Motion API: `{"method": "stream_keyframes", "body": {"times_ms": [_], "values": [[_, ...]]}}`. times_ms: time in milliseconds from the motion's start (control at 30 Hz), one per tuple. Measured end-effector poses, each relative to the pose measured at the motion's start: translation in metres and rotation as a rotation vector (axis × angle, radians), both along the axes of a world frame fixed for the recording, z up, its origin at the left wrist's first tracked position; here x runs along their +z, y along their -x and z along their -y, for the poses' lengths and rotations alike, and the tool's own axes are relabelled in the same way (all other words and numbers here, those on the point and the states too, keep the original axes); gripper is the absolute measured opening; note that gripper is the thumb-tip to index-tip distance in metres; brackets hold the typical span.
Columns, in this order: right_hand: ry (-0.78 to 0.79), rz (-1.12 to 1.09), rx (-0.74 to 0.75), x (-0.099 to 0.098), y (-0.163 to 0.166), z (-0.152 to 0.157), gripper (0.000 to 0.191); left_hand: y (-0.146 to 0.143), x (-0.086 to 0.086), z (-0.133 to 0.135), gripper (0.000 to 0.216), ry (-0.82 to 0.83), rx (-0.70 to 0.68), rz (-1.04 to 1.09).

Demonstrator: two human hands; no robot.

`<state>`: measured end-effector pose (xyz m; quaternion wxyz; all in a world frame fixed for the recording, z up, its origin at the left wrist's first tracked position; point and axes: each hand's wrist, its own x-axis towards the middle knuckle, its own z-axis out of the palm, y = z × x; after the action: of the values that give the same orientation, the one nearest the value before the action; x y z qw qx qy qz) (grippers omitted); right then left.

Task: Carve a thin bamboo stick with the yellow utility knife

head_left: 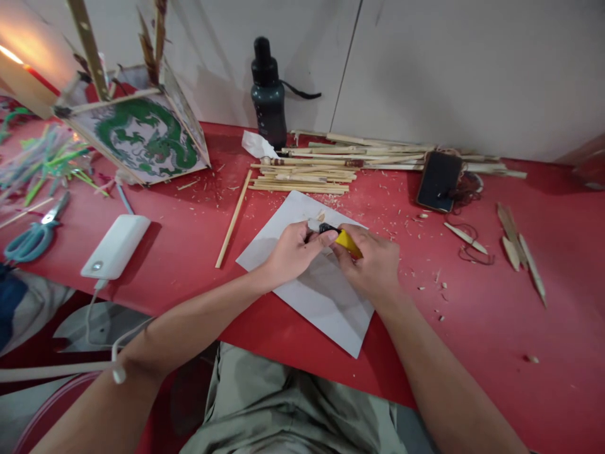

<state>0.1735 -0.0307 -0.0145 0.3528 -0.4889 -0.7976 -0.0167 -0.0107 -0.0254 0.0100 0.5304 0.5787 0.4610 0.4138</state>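
Observation:
My right hand [371,261] is wrapped round the yellow handle of a utility knife [348,244], whose black front end points left. My left hand [293,251] is closed at that front end, its thumb along the black part. A pale, shiny bit, perhaps the blade, shows above the left fingers. Whether a small piece of wood is pinched there too is hidden. Both hands are over a white sheet of paper [331,315] on the red table [472,340]. Small shavings lie on the sheet behind the hands.
Behind the paper lie bamboo sticks [302,183], a phone [439,181] and a black bottle [269,104]. One stick [234,217] lies apart. Carved pieces [513,243] are at right. A dragon-painted lantern [146,135], white power bank [116,246] and scissors [35,236] occupy the left.

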Motion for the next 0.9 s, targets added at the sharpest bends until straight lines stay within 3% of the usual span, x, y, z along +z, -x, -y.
{"method": "stream_keyframes", "body": {"times_ms": [133,300,467,700,900], "values": [[0.003,0.026,-0.026,0.002,0.006,0.002,0.03,-0.001,0.005,0.0,0.059,0.245,-0.022,0.22],[0.088,-0.009,-0.078,0.004,0.007,0.0,0.034,0.002,0.017,0.003,0.055,0.564,-0.144,0.384],[0.111,-0.091,-0.13,0.004,-0.005,-0.006,0.047,0.003,0.017,0.002,0.052,0.528,-0.168,0.436],[0.245,-0.082,0.018,0.008,-0.004,-0.004,0.046,0.008,0.012,-0.006,0.046,0.38,-0.17,0.439],[0.316,-0.076,0.11,0.009,-0.002,-0.004,0.044,0.004,0.01,-0.002,0.054,0.337,-0.155,0.385]]}}
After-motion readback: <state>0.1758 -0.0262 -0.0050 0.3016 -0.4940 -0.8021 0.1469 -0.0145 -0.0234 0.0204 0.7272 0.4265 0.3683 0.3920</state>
